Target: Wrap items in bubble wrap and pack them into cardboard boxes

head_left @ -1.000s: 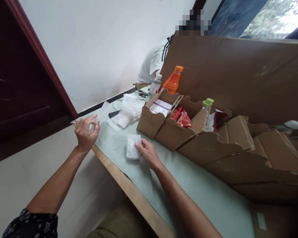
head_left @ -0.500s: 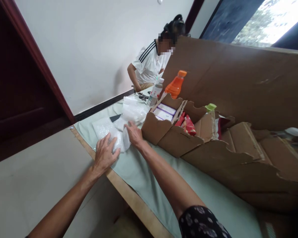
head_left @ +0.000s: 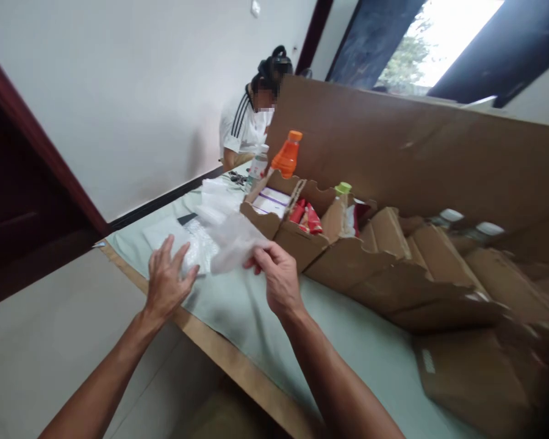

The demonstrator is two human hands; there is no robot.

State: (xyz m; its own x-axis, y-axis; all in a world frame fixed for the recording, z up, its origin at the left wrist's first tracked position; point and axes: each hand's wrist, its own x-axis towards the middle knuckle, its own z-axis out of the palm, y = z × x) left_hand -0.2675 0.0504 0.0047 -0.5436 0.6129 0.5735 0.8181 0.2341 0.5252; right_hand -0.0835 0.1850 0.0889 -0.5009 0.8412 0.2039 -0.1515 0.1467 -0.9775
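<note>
My right hand [head_left: 278, 271] pinches the near corner of a thin, translucent plastic bag [head_left: 235, 241] that is lifted off the table and smeared a little by motion. Beside it, my left hand [head_left: 168, 274] lies with fingers spread over bubble wrap [head_left: 196, 244] on the green tablecloth. More clear wrap [head_left: 217, 194] is piled behind the bag, towards the far end of the table. Under the wrap, part of a dark flat thing [head_left: 186, 218] shows; what it is I cannot tell.
Along the right runs a row of open cardboard compartments [head_left: 357, 268] holding white-and-purple boxes [head_left: 271, 202], red packets [head_left: 308, 218] and bottles. An orange bottle [head_left: 287, 155] and a clear bottle [head_left: 257, 164] stand behind. A person in a white shirt [head_left: 238, 131] sits at the far end. The table's wooden edge [head_left: 238, 356] is near me.
My right hand has taken hold of the plastic bag and pulled it up and towards me, away from the pile. My left hand stays on the bubble wrap. The camera view has turned right.
</note>
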